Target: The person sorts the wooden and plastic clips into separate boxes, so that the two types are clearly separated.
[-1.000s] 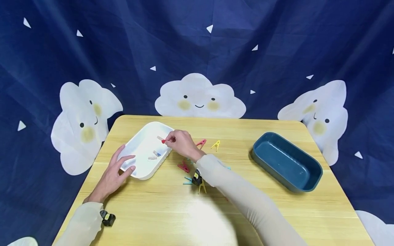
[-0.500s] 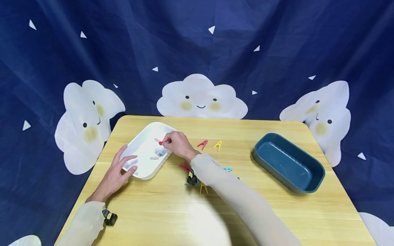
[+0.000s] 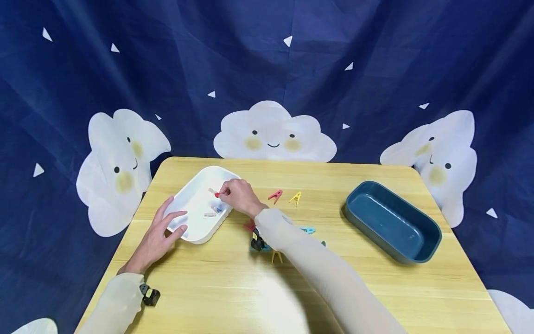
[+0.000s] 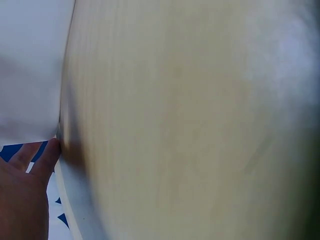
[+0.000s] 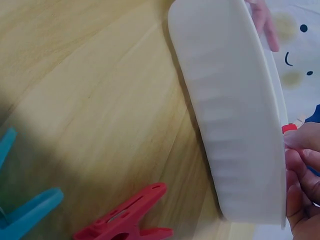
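Red peg [image 3: 217,194] pinched between the fingertips of my right hand [image 3: 238,197], held over the inside of the white tray [image 3: 189,232] near its far right rim; in the right wrist view only its red tip [image 5: 289,128] shows above the tray wall [image 5: 235,130]. Two or three pale pegs [image 3: 210,213] lie on the tray floor below it. My left hand [image 3: 156,241] rests flat on the table [image 3: 233,287], fingers relaxed and spread, fingertips touching the tray's near left corner. Loose pegs lie on the table right of the tray: a pink peg [image 3: 275,195], a yellow peg [image 3: 295,198], and others partly hidden under my right sleeve [image 3: 308,260]. A dark blue tub [image 3: 429,246] stands well apart at the right.
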A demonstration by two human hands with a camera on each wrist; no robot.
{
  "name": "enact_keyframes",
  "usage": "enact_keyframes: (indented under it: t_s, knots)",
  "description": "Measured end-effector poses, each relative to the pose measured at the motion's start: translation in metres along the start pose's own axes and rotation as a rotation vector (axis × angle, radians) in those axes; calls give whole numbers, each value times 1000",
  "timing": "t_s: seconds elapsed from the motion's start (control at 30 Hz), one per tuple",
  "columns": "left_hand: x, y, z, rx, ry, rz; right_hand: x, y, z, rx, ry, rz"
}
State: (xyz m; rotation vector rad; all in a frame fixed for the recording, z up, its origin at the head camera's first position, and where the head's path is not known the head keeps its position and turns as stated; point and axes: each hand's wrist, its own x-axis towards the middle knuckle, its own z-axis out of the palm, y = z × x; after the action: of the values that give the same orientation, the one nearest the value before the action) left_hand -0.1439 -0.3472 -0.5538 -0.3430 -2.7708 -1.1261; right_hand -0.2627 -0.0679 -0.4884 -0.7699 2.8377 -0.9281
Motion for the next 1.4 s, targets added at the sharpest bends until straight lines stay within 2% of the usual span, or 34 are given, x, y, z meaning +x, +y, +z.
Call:
enact_keyframes:
  t_s: [0.23, 0.6, 0.9, 1.4]
  knots:
    - [0, -1, 1, 0, 2, -6, 3, -7, 0, -134, -24, 3]
    - [0, -2, 1, 0, 0, -7, 5, -9, 4, -208, -38, 11]
    - [0, -2, 1, -3, -1, -8, -1, -4, -1, -85, -33, 3]
    - [0, -2, 1, 2, -2, -11, -19, 12, -18, 54, 58, -48]
